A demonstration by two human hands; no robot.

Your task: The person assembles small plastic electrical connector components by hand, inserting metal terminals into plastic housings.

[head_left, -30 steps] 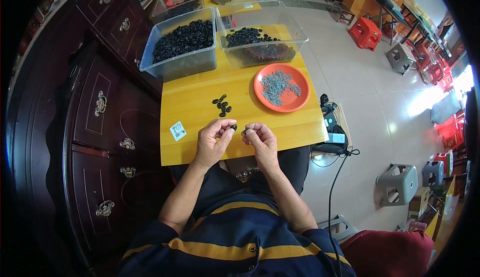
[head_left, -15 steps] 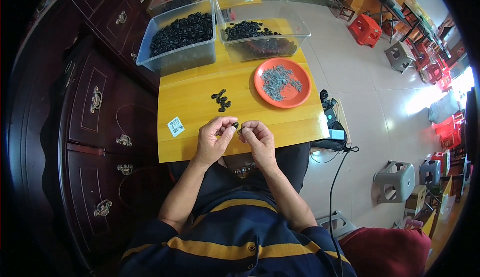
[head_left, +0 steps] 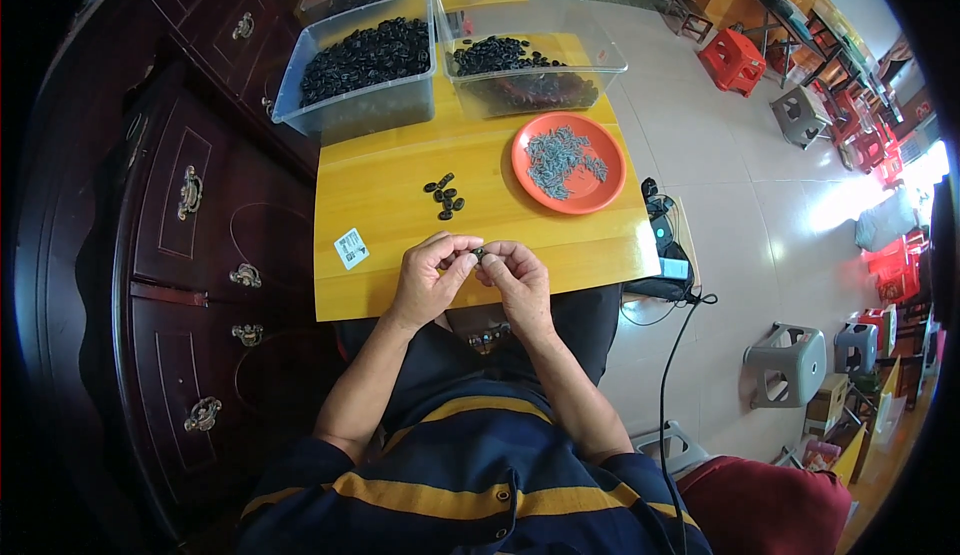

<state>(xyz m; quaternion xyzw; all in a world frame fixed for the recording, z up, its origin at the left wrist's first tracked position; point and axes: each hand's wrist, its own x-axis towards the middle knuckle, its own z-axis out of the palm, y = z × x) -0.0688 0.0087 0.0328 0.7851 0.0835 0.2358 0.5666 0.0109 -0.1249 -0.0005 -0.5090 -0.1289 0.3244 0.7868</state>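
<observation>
My left hand (head_left: pixel 432 275) pinches a small black oval piece (head_left: pixel 479 253) between thumb and fingertips, just above the near edge of the yellow table. My right hand (head_left: pixel 517 277) is closed against the same piece from the other side, its fingertips pressed together. Whatever tiny thing the right fingertips hold is too small to make out. Beyond the hands, several similar black oval pieces (head_left: pixel 449 194) lie in a loose group on the tabletop. To the right stands an orange-red plate (head_left: pixel 606 198) with a heap of small grey pin-like parts (head_left: pixel 560 160) on it.
A translucent tub (head_left: pixel 385 110) full of black pieces stands at the back left, beside a clear tub (head_left: pixel 500 100) partly filled with them. A white label (head_left: pixel 351 249) lies on the yellow table (head_left: pixel 390 290). Dark drawers (head_left: pixel 190 285) border the left; a cable (head_left: pixel 662 405) hangs at right.
The fingertips of both hands have come together, closing the small gap between them. The black piece has shifted slightly right to meet my right fingers.
</observation>
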